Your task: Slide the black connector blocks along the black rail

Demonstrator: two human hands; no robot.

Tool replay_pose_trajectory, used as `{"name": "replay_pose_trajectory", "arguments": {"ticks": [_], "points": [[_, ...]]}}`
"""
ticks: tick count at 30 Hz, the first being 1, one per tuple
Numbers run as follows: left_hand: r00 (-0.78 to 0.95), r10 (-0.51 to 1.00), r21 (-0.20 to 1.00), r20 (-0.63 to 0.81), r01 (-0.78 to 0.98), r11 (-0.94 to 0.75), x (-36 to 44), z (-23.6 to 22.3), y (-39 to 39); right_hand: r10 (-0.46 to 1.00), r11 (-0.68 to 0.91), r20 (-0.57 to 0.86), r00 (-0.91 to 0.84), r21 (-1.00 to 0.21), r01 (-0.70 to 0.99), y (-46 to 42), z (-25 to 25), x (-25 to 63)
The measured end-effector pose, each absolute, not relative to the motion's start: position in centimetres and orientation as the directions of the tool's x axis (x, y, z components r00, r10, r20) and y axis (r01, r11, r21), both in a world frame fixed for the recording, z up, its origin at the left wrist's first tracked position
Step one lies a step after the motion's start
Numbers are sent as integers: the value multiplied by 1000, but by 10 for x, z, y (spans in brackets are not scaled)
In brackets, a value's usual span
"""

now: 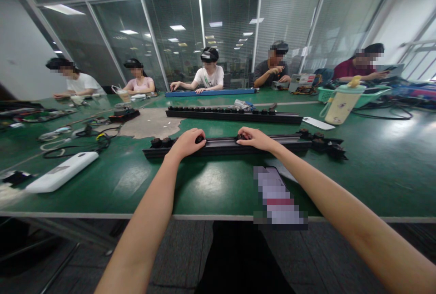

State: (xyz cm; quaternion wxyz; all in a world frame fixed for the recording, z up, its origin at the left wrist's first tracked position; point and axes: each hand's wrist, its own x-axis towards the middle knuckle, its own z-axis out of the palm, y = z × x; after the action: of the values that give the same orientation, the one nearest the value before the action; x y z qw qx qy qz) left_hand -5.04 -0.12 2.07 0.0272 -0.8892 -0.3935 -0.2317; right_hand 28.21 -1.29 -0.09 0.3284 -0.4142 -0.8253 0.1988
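A long black rail (pixel 221 147) lies crosswise on the green table in front of me. My left hand (pixel 188 142) is closed around a small round black part (pixel 199 139) on the rail, left of its middle. Farther right, my right hand (pixel 254 138) grips another small black part (pixel 241 137) at the rail, thumb and fingers bent round it. Two more black parts (pixel 161 142) sit at the rail's left end. Several loose ones (pixel 327 143) lie at and beyond its right end.
Behind it lies a second black rail (pixel 235 116) with a row of similar parts. A phone (pixel 281 196) is at the table's front edge, a white case (pixel 63 172) at left, a tumbler (pixel 344 103) at right. Several people sit across the table, one by a blue rail (pixel 211 92).
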Motion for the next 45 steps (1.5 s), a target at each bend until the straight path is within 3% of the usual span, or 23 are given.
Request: {"name": "replay_pose_trajectory", "arguments": {"ticks": [45], "points": [[583,684,147,438,704,-695,-51,21,-2,804,594,371,-464,-529,606,-11,-1,287]]}}
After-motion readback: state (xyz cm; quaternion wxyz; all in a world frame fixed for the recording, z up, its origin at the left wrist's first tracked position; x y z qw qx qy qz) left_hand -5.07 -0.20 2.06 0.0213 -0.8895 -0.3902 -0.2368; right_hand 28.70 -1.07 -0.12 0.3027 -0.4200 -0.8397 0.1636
